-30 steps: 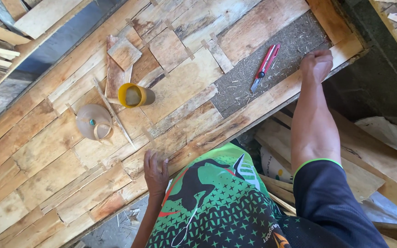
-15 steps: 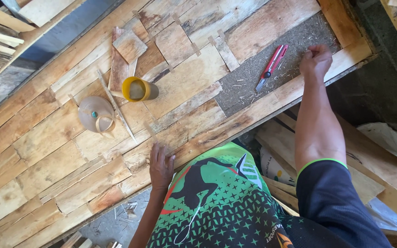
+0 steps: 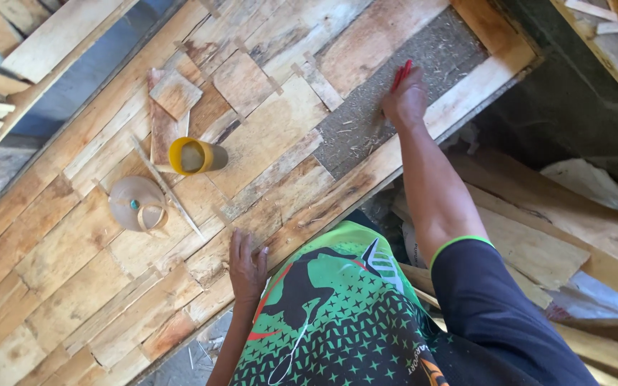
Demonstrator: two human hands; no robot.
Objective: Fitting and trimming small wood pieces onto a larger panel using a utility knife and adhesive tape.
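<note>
Right hand [image 3: 405, 100] closed around red tool [image 3: 400, 75]; left hand [image 3: 247, 266] flat, open on wooden panel [image 3: 73, 250].

The right hand [image 3: 405, 100] lies over a red utility knife [image 3: 401, 74] at the far end of the surface [image 3: 94, 243]; only the knife's slim red tip shows past the fingers, angled up and to the right; the rest is hidden, so whether it is gripped cannot be told; it rests on a grey, gritty, sawdust-strewn patch [image 3: 409, 50] set among pale wooden boards.
</note>
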